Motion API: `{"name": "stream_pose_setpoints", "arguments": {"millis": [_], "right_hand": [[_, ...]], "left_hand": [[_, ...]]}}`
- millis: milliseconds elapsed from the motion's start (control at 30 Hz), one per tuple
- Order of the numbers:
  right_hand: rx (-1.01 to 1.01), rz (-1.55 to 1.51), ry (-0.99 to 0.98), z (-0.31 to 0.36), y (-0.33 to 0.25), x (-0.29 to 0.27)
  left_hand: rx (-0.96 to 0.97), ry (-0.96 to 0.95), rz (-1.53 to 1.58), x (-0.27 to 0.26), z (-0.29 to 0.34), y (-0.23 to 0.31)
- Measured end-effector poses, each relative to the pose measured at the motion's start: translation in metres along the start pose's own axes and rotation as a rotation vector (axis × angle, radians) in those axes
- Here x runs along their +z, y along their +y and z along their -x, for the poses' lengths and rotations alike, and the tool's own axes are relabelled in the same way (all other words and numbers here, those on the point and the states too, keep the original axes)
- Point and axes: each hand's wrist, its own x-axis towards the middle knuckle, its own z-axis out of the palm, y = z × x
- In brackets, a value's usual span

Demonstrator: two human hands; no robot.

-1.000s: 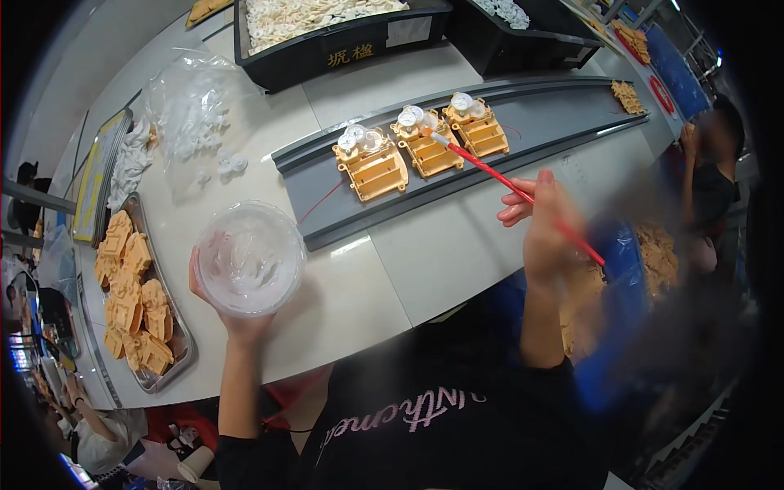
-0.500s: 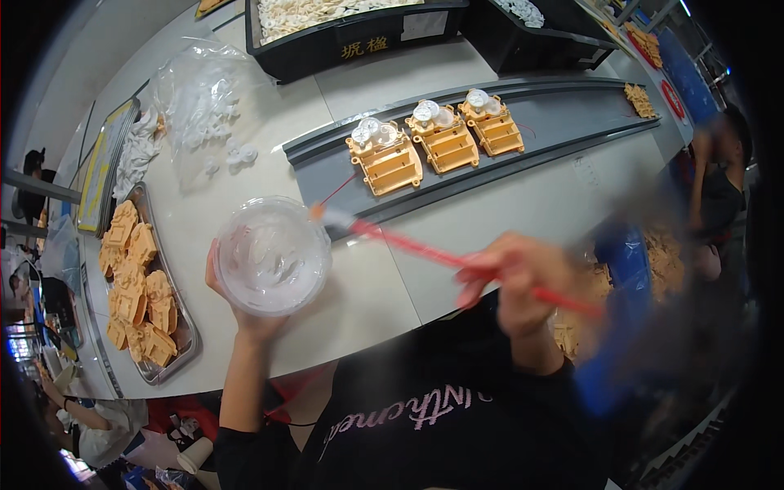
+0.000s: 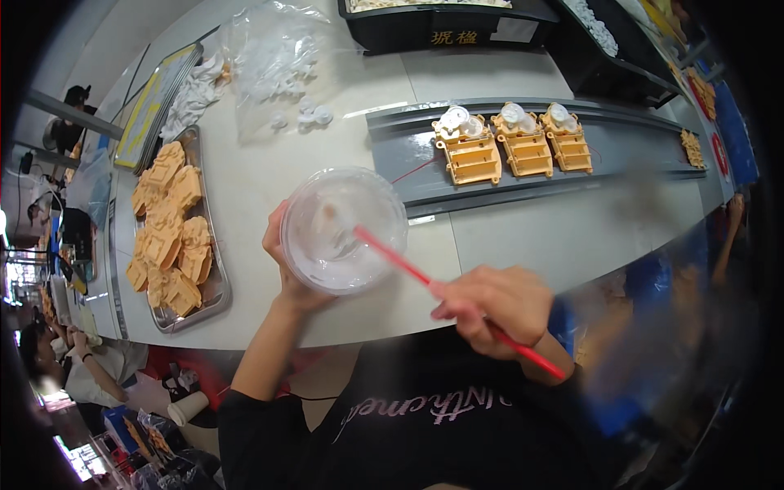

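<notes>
My left hand (image 3: pixel 292 282) is wrapped round a round clear tub (image 3: pixel 390 184) holding whitish grease (image 3: pixel 306 257), tipped toward me above the table. In my right hand (image 3: pixel 498 306) is a slim red-handled brush (image 3: pixel 400 261), gripped between the fingers. Its tip is inside the tub, blurred behind the wall and grease. Beyond the hands, three orange plastic housings (image 3: pixel 469 155) with white and clear round gears (image 3: pixel 454 119) on their far ends stand in a row on a grey track (image 3: pixel 416 175). A thin red wire trails from the leftmost housing.
At left, a metal tray (image 3: pixel 219 298) carries a pile of orange housings (image 3: pixel 166 214). A clear bag (image 3: pixel 273 49) of white parts and a few loose gears (image 3: pixel 315 115) lie behind the tub. Black bins (image 3: pixel 457 37) line the far side. Other people work at left and right.
The brush tip has moved from outside the tub's right rim into the tub. My view has swung so the table things appear farther right and higher.
</notes>
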Motion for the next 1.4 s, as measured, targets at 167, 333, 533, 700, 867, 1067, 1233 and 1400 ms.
{"name": "stream_pose_setpoints", "arguments": {"millis": [167,333,533,700,867,1067,1233,1400], "right_hand": [[0.377,-0.346,0.279,0.014,0.008,-0.008],[0.679,-0.395,0.791,0.046,0.033,-0.046],[0.751,-0.096,1.343,0.065,0.061,-0.105],[0.716,-0.019,1.194,0.064,0.072,-0.116],[0.772,0.103,1.072,0.057,0.078,-0.108],[0.843,0.298,0.943,0.051,0.062,-0.119],[0.756,0.255,0.893,0.048,0.07,-0.119],[0.759,0.337,0.871,0.043,0.067,-0.123]], "left_hand": [[-0.032,0.044,0.058,0.003,0.002,-0.003],[-0.063,0.06,0.175,0.003,-0.003,-0.004],[-0.106,0.092,0.137,-0.001,-0.01,0.002],[-0.099,0.06,-0.01,0.001,-0.013,-0.001],[-0.102,0.1,0.019,0.003,-0.016,0.001],[-0.16,0.144,0.011,-0.005,-0.015,-0.005],[-0.16,0.128,0.031,-0.006,-0.016,-0.006],[-0.178,0.087,-0.081,-0.01,-0.017,-0.002]]}}
